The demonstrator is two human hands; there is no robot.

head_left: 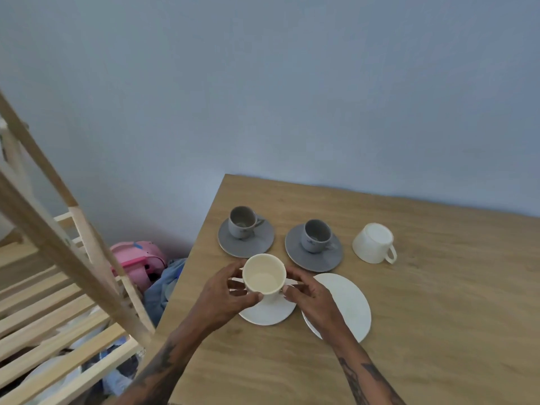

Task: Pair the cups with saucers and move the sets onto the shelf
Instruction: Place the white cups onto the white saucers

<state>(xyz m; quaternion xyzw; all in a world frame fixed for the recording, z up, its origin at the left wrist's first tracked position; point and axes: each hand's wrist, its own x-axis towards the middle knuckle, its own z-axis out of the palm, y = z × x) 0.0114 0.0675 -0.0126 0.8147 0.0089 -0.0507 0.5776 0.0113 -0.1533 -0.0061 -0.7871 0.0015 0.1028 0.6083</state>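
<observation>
1. My left hand (225,296) and right hand (309,296) gripped the cream cup (264,277) on its white saucer (267,312), frame centre.
2. A spare saucer (347,305) lay just right.
3. Two grey cup-and-saucer sets (246,232) (314,247) and an overturned white cup (373,243) sat above on the counter (438,317).
4. The wooden shelf (52,302) filled the lower left.

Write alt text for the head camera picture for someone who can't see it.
Both hands, left hand and right hand, hold a cream cup over a white saucer on a wooden table. Behind stand two grey cup-and-saucer sets, an upturned white cup, and a slatted shelf at left.
</observation>
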